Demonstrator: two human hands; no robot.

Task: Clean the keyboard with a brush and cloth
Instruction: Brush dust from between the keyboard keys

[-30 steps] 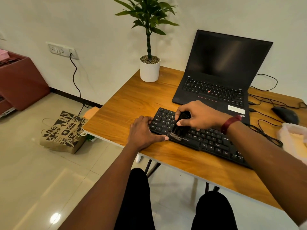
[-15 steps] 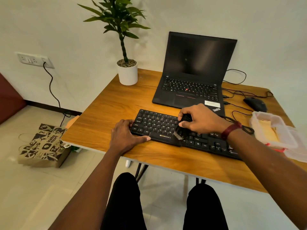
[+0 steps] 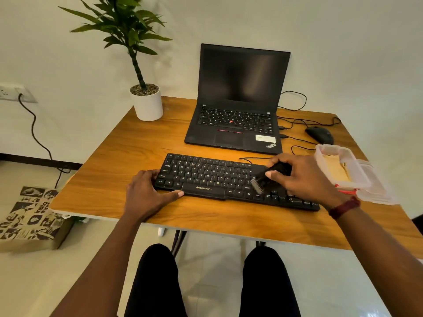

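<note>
The right hand (image 3: 302, 177) is gripping a small black bristled brush (image 3: 267, 177) on the flat black plastic keyboard (image 3: 206, 177); the left hand (image 3: 146, 193) is clasping its left end.

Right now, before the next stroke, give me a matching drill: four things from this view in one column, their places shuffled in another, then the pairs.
Things
1. brush
2. left hand
3. mouse
4. pot

Places
A. far left corner of the table
B. in the right hand, bristles on the keyboard
C. holding the keyboard's left end
D. right of the laptop

Pairs: 1-B, 2-C, 3-D, 4-A
</note>
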